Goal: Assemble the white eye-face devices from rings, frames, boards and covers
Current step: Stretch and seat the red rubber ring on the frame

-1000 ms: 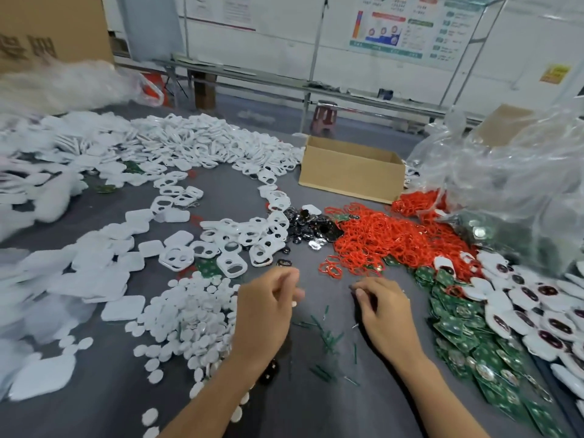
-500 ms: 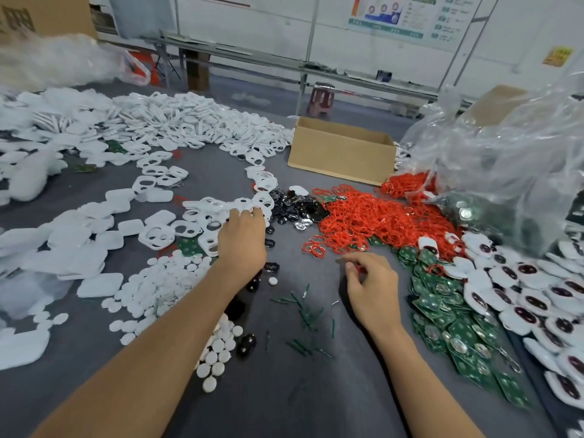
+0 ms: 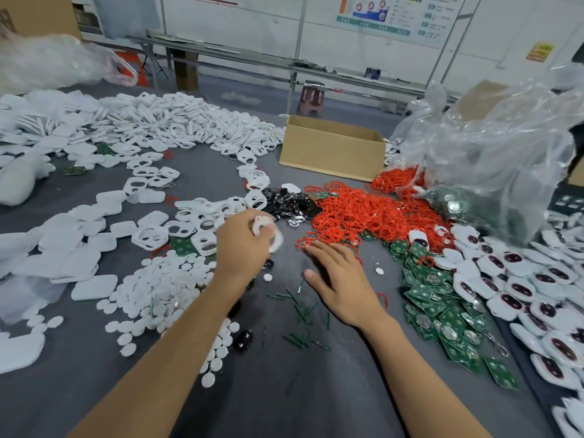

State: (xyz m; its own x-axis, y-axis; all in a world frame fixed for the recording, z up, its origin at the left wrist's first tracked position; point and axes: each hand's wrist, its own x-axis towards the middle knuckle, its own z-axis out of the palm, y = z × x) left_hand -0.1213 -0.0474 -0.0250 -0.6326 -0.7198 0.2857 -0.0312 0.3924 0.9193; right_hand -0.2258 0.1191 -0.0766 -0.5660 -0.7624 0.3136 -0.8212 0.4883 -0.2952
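Observation:
My left hand [image 3: 243,248] holds a white frame [image 3: 268,232], blurred, just above the grey table near the loose white frames [image 3: 202,216]. My right hand [image 3: 338,279] lies flat with fingers stretched toward the edge of the red ring pile [image 3: 363,216]; its fingertips reach the nearest rings. Green boards [image 3: 436,298] lie to its right, with finished white eye-face devices [image 3: 521,279] beyond them. Black shiny lenses [image 3: 290,203] sit between frames and rings. White round discs [image 3: 158,289] and flat white covers [image 3: 91,235] spread on the left.
An open cardboard box [image 3: 331,150] stands behind the red rings. A big clear plastic bag [image 3: 493,153] holding more boards rises at the right. Small green offcuts [image 3: 300,314] litter the table between my arms. More white parts heap at the far left.
My left hand reached forward into the loose white frames and has drawn back holding one. My right hand uncurled and stretched toward the red rings.

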